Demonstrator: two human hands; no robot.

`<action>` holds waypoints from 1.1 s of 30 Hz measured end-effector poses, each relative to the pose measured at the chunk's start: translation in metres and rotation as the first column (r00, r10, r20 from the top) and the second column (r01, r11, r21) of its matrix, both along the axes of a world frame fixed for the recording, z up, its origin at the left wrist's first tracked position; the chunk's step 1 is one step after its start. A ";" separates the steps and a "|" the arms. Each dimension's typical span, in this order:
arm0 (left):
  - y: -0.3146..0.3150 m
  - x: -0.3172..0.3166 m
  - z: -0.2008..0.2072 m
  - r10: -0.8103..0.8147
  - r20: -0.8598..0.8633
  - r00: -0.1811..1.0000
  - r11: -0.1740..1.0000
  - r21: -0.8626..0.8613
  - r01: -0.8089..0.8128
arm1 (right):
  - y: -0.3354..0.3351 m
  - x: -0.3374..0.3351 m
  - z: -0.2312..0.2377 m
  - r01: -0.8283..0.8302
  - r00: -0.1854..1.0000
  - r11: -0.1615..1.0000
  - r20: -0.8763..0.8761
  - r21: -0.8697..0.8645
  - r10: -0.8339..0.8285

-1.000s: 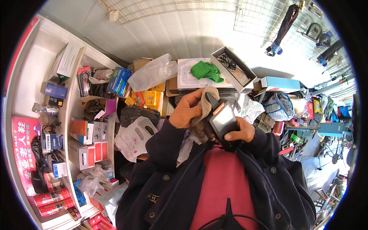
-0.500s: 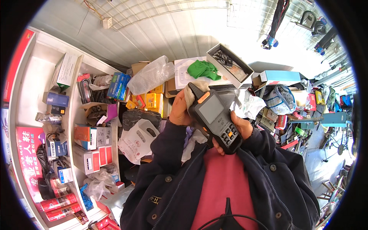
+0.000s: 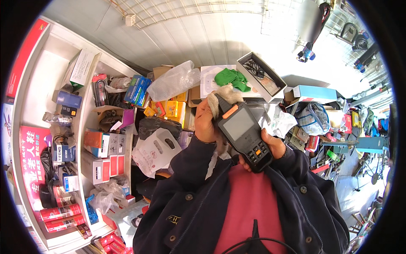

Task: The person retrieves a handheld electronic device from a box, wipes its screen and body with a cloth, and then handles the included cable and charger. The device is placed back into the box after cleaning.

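Note:
My right hand [image 3: 275, 144] grips the lower part of a black handheld device [image 3: 245, 131] with a grey screen, an orange patch at its top and a keypad with one orange key. Its thumb lies along the device's right side, and fingertips show at the lower left edge. My left hand [image 3: 204, 122] is closed on a beige cloth [image 3: 226, 94] at the device's top end. The cloth covers part of the short antenna-like stub there. Some of the left fingers are hidden behind the cloth and device.
White shelves [image 3: 80, 139] with boxes and bags stand at left. Beyond my hands lie bubble wrap [image 3: 175, 82], a green cloth [image 3: 231, 79] and an open grey box [image 3: 262, 77] holding a cable. A white plastic bag [image 3: 154, 152] lies beside my left forearm. Clutter fills the right side.
The view has shifted, so the surroundings sit further right and slightly lower. The cloth has moved around the top of the device and spreads wider there. Both hands keep their hold.

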State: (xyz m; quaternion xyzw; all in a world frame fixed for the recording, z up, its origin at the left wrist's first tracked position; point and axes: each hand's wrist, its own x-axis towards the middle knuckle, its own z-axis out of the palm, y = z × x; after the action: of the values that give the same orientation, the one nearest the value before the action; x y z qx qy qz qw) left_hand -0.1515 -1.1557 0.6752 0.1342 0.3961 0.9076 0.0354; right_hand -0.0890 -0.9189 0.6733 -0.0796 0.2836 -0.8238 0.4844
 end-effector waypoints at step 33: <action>-0.010 -0.007 0.013 0.227 -0.149 0.963 0.752 -0.601 -0.270 | 0.001 -0.004 0.007 0.271 0.896 0.872 -0.438 0.407 -0.074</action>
State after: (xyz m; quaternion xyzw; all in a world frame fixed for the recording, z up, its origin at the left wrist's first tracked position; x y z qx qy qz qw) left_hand -0.1583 -1.1661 0.6879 0.0917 0.6855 0.7200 -0.0569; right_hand -0.0932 -0.9180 0.6803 -0.1073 0.5705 -0.7391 0.3417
